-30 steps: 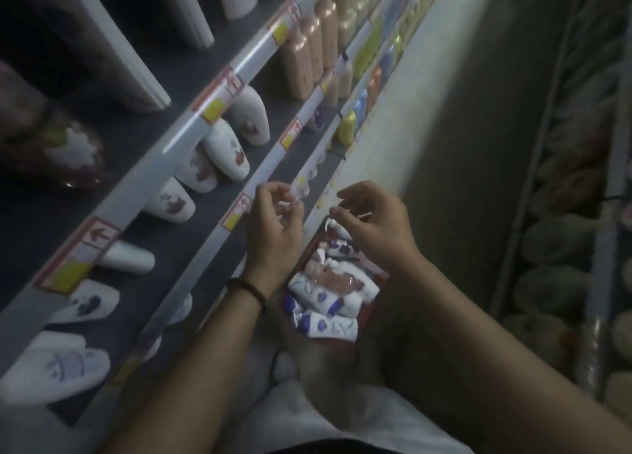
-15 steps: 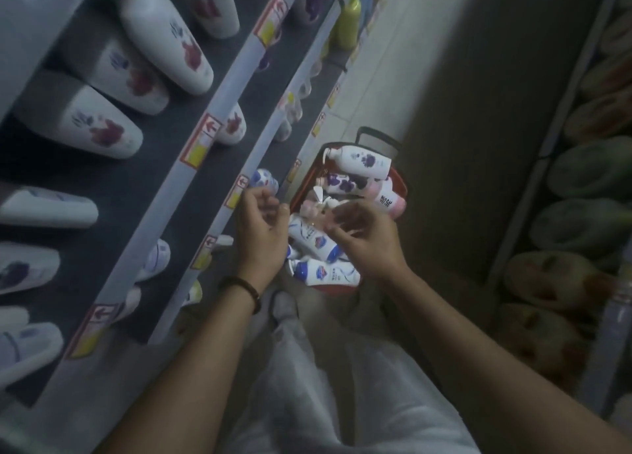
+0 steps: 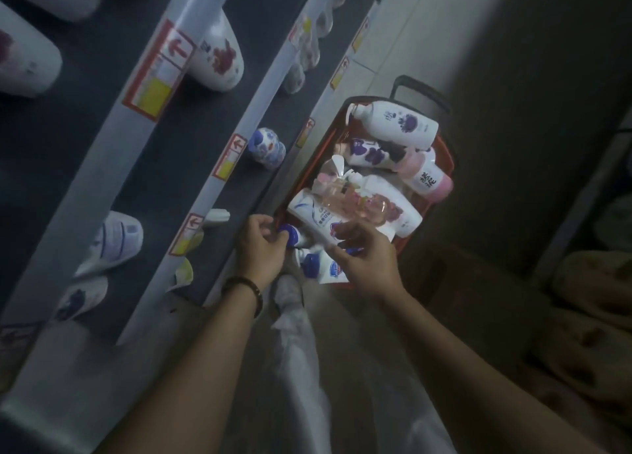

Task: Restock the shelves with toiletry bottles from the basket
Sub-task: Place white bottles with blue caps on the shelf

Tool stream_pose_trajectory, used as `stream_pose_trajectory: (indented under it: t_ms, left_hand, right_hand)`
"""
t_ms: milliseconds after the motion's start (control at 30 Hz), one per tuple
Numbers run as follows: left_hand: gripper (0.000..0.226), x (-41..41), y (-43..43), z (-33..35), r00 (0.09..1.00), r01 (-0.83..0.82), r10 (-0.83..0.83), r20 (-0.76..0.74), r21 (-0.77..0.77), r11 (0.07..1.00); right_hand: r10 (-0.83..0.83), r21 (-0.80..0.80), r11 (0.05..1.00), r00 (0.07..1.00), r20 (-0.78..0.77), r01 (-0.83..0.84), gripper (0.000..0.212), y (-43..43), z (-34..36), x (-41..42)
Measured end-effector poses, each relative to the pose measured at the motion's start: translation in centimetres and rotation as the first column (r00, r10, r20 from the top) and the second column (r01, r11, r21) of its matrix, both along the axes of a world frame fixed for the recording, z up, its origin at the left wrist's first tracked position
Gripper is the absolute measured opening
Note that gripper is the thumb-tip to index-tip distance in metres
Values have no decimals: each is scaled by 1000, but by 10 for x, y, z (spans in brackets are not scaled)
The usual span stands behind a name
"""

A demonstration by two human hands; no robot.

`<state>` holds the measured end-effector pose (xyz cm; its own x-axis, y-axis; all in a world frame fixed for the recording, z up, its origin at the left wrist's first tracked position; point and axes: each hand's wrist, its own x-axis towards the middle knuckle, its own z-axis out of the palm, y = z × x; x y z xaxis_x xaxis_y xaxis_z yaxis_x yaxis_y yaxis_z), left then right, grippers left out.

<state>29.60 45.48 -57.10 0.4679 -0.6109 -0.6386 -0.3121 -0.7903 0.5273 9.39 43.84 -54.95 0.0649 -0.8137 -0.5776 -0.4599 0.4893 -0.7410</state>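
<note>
The aisle is dim, with a grey-blue cast over the whole frame. The brightest patch is the pale floor strip [image 3: 410,19] at upper centre. White bottles in the red basket [image 3: 450,161] catch the light, and the pump bottle [image 3: 400,125] on top is the sharpest thing in view. The right third sinks into near-black shadow; bagged goods [image 3: 595,282] at the right edge are murky. Shelf rails [image 3: 116,187] on the left bow with wide-angle distortion, and bottles at upper left smear. The left hand [image 3: 260,248] and right hand [image 3: 366,258] are soft, their grip unreadable. The pale trousers [image 3: 307,368] at the bottom are blurred.
</note>
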Motion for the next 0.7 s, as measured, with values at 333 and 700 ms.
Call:
stream_pose_trajectory:
  t_ms: [333,700]
  left_hand:
    - [55,-21,-10,-79,999,28,-32,34,121,992]
    - [65,-32,-13,-91,998,56,-61,17,201,978]
  right_hand:
    - [-13,67,998,1000,7,12,26,-2,-71,14]
    - [15,57,998,999,35,-17,27,-13,-84,24]
